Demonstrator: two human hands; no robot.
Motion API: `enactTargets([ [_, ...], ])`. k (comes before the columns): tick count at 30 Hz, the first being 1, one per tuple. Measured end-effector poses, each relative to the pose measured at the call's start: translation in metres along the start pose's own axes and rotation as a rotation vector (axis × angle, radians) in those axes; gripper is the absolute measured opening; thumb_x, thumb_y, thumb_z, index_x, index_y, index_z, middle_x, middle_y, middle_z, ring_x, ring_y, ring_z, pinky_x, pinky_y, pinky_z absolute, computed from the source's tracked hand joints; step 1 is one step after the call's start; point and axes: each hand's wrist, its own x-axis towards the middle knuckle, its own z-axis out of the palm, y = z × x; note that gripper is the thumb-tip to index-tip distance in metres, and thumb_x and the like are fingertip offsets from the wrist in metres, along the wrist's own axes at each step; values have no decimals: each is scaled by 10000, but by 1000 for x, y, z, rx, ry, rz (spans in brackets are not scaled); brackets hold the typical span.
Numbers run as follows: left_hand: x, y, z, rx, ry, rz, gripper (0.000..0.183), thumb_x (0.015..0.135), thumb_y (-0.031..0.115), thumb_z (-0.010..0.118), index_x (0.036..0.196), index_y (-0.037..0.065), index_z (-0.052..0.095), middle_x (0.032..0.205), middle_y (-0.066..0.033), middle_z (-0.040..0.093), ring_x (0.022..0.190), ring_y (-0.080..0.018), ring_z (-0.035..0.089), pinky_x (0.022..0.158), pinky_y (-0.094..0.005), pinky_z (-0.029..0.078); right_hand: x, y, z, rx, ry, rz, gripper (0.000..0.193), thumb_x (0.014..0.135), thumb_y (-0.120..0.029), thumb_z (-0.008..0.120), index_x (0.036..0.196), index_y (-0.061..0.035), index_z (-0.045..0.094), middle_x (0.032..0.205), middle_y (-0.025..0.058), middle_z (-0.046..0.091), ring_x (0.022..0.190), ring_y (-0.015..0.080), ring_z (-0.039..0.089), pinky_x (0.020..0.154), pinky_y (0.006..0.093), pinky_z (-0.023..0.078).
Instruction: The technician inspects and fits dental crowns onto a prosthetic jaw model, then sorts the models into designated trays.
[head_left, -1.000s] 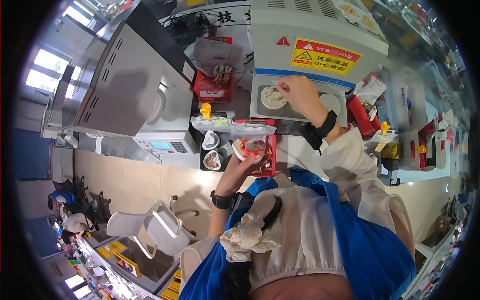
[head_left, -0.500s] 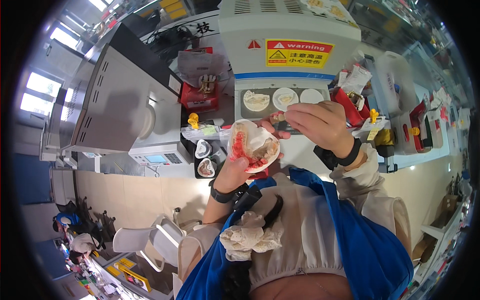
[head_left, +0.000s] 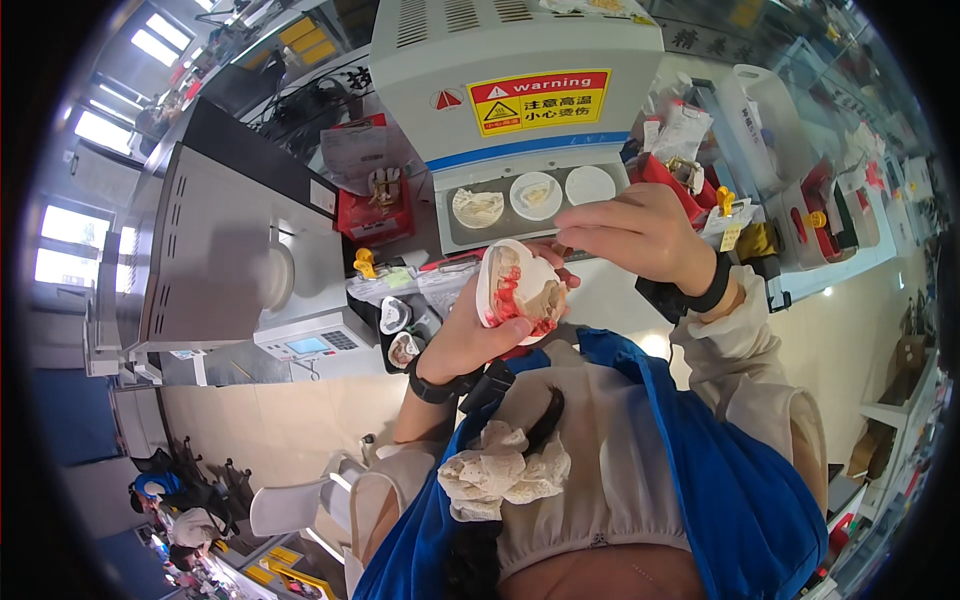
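My left hand (head_left: 468,335) is wrapped round a white dental model (head_left: 520,290) with red gum areas and tan teeth. It is held tilted above the bench edge, my thumb on its near rim and fingertips showing behind its far right side. My right hand (head_left: 640,235) is just beyond the model, to its upper right, palm down with the fingers pressed together. Its fingertips are close to the left hand's fingertips, and whatever they pinch is hidden. Beyond the hands, several round white firing trays (head_left: 536,196) rest on the furnace ledge, two bearing pale pieces.
A grey furnace (head_left: 520,60) with a warning label stands ahead. At left is another furnace unit with a keypad (head_left: 318,342). Red bins (head_left: 375,215) flank the ledge. Two small dental models (head_left: 397,316) lie left of my left hand. A white chair (head_left: 300,508) stands lower left.
The view has shifted, moving the furnace leftward in the picture. The dental model is tilted more upright. A small tan piece seen earlier at my right fingertips is now hidden.
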Motion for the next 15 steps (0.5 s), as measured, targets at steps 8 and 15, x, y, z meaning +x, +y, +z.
enactTargets([
  [8,6,3,14,63,60,61,715,729,162,690,1321,-1,324,1228,-108,468,1141,-227,514,896,-337,452,10,-11,1,173,263,304,182,700,-50,704,874,-88,671,954,11,664,565,112,543,472,217,399],
  [15,12,3,16,484,107,201,751,604,119,746,1263,19,399,1200,-121,462,1141,-231,508,892,-340,447,6,-39,5,814,353,982,104,772,-22,682,868,-28,641,839,-17,614,619,-2,463,478,170,301],
])
